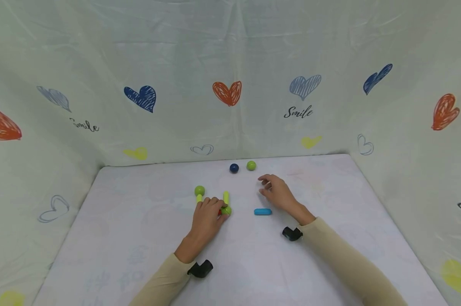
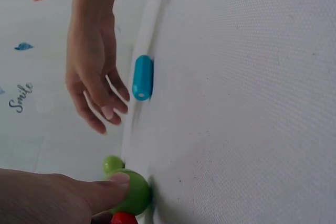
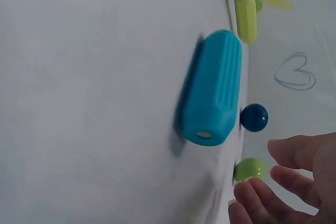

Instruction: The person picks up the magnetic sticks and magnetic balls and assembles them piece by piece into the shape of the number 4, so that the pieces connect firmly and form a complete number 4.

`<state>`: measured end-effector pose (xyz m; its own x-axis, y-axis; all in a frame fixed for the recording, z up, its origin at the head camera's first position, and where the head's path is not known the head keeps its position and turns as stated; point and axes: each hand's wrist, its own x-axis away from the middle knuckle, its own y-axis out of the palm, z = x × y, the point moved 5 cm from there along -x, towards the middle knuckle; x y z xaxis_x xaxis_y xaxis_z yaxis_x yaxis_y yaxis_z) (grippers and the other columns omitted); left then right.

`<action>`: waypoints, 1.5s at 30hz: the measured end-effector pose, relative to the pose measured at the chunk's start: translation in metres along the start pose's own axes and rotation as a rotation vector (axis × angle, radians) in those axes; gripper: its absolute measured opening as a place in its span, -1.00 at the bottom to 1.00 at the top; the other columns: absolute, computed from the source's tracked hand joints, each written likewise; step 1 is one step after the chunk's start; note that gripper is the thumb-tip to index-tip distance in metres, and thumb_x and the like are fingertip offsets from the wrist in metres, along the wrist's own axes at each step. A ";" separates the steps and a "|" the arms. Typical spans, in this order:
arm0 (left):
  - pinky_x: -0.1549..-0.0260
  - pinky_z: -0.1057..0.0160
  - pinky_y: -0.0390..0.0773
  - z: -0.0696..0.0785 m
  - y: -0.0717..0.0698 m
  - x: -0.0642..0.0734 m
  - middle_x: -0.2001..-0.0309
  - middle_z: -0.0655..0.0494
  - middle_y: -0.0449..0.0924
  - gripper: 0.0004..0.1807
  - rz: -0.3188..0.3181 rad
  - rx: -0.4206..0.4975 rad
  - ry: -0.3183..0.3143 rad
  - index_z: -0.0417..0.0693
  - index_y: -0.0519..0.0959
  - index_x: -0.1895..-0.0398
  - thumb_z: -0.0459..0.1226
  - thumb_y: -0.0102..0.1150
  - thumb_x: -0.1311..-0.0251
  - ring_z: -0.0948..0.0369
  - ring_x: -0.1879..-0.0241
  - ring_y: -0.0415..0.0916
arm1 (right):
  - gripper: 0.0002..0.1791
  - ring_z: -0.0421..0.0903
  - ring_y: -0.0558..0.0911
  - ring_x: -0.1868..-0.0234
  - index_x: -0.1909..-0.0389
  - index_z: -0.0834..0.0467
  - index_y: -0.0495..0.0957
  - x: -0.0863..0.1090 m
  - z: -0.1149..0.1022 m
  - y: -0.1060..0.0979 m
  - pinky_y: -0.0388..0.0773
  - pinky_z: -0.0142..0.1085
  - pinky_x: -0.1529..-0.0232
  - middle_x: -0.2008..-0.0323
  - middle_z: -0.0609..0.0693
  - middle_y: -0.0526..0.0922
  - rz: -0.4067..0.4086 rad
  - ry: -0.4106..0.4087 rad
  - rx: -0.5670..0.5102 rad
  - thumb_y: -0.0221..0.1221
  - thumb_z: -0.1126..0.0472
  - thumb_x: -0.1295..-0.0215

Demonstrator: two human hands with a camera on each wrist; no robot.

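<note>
My left hand pinches a green ball, the thumb pressed on its side. A red piece sits against that ball, mostly hidden by the hand. From the ball a yellow-green rod points toward the back. Beyond the left fingers lies another green ball with a yellow-green rod at it, the rod's near end covered. Holding nothing, my right hand hovers with loosely bent fingers. The ridged blue rod, with a hole in its end, lies on the table just left of that hand.
Near the table's back edge lie a dark blue ball and a separate green ball. The white table meets a pale curtain printed with hearts. Each wrist carries a black camera mount.
</note>
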<state>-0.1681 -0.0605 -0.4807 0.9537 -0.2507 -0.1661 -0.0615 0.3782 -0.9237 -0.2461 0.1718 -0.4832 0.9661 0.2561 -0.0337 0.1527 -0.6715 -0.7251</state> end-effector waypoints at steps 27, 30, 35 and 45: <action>-0.04 0.01 0.49 0.002 0.001 0.002 0.09 0.09 0.70 -0.70 -0.006 0.023 -0.023 -0.04 0.75 0.08 -0.22 0.60 -0.14 0.09 0.07 0.52 | -0.55 0.19 0.62 -0.16 -0.31 0.35 0.56 -0.086 -0.008 0.009 0.57 0.04 -0.22 -0.20 0.34 0.60 -0.003 0.028 0.144 0.24 0.39 -0.43; 0.00 0.03 0.47 0.003 -0.001 0.002 0.10 0.10 0.70 -0.70 0.007 0.027 -0.020 -0.03 0.75 0.09 -0.23 0.61 -0.12 0.10 0.10 0.48 | -0.57 0.19 0.60 -0.21 -0.31 0.35 0.56 -0.086 -0.008 0.012 0.54 0.04 -0.28 -0.21 0.33 0.60 -0.018 0.035 0.142 0.24 0.38 -0.46; 0.01 0.05 0.44 0.003 -0.001 0.002 0.11 0.11 0.71 -0.69 0.023 0.024 -0.017 -0.03 0.76 0.10 -0.23 0.62 -0.10 0.11 0.11 0.45 | -0.58 0.19 0.60 -0.21 -0.29 0.34 0.56 -0.081 -0.011 0.015 0.53 0.05 -0.30 -0.22 0.31 0.61 -0.032 0.033 0.113 0.26 0.37 -0.45; -0.04 0.02 0.47 0.004 -0.001 0.002 0.11 0.12 0.71 -0.69 0.024 -0.003 -0.023 -0.02 0.76 0.10 -0.22 0.63 -0.10 0.11 0.11 0.46 | -0.64 0.13 0.69 -0.03 -0.20 0.29 0.62 -0.061 -0.034 0.026 0.66 -0.09 -0.04 -0.08 0.23 0.70 -0.075 0.000 -0.026 0.32 0.35 -0.43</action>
<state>-0.1649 -0.0581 -0.4786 0.9585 -0.2211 -0.1800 -0.0850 0.3811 -0.9206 -0.2941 0.1145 -0.4767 0.9519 0.3059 0.0200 0.2296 -0.6682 -0.7076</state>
